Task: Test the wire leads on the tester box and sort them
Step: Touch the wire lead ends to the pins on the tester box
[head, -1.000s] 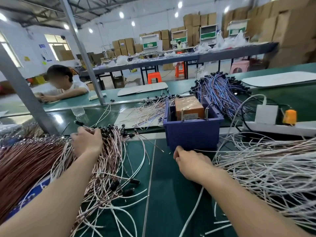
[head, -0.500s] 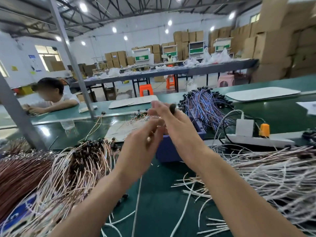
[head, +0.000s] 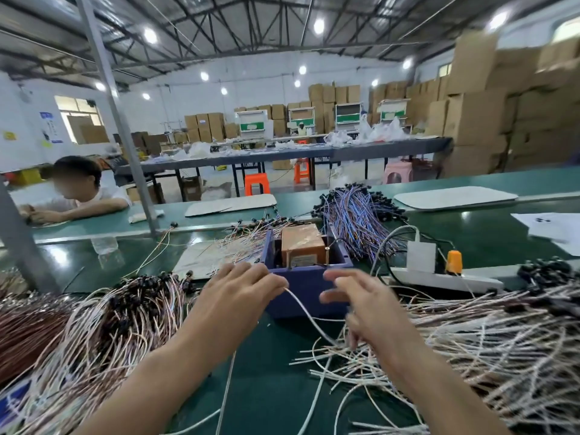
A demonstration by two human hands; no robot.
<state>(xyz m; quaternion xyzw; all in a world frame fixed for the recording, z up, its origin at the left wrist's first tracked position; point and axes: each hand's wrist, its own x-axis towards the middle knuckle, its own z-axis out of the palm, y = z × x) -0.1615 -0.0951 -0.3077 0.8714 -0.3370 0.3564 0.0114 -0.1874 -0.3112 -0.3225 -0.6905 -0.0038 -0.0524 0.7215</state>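
Green table top is nearest to me, with loose wire ends on it; on its near left is a big pile of pinkish wires with black ends, and on its near right is a big pile of white wires. One white wire lead is the one I am working on; it runs from the edge of the right pile up to my left hand, where my thumb and first finger pinch its top end. My right hand is beside it, a bit blurry, fingers spread apart, and I see nothing in it. Both hands are just in front of the blue tester box; a brown block sits inside it. To the right of the box lies a white power strip; farther off is a heap of blue wires, and far left a person leans on the table.

I think the lead is not on the box yet. It is thin, so it could slip from my pinch; its low end could catch in the right pile and drag other wires along; and I could drop it on the wrong pile, since both piles sit so near.
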